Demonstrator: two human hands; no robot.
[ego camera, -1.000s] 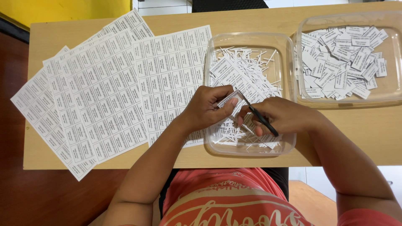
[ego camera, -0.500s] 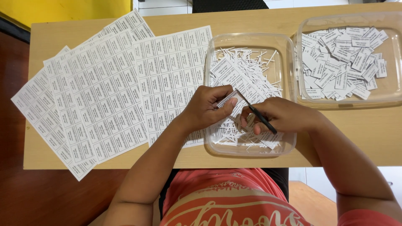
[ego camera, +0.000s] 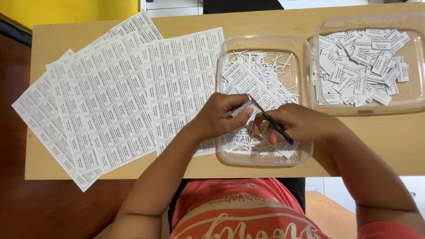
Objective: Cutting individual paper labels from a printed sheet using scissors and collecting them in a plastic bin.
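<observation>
The left hand (ego camera: 219, 117) pinches a small white printed paper label strip (ego camera: 242, 109) between thumb and fingertips, holding it over the near half of a clear, square plastic container with rounded corners (ego camera: 305, 152). The right hand (ego camera: 301, 124) is closed around the dark handles of a pair of slim black-handled scissors (ego camera: 271, 121), whose thin blades point up and to the left and meet the edge of the pinched strip; how far apart the blades stand is too fine to make out. Both hands hover just above the container, close together, the knuckles nearly touching.

Inside that container lies a loose heap of narrow white paper offcuts (ego camera: 261, 75), mixed with a few larger printed pieces near its left wall. Just beside it to the right, with the rims almost touching, stands a second clear plastic tray (ego camera: 411, 104) holding a pile of small cut rectangular white labels (ego camera: 363, 57), lying at all angles.

To the left of the hands, several white sheets printed with grids of uncut labels (ego camera: 106, 97) are fanned out and overlapping; the nearest sheet runs under the left wrist and touches the first container. Everything rests on a light wooden tabletop (ego camera: 389, 141), with the far-left sheets hanging over its edge above a dark reddish-brown floor (ego camera: 26, 208). The person wears a coral-red shirt (ego camera: 243, 212).
</observation>
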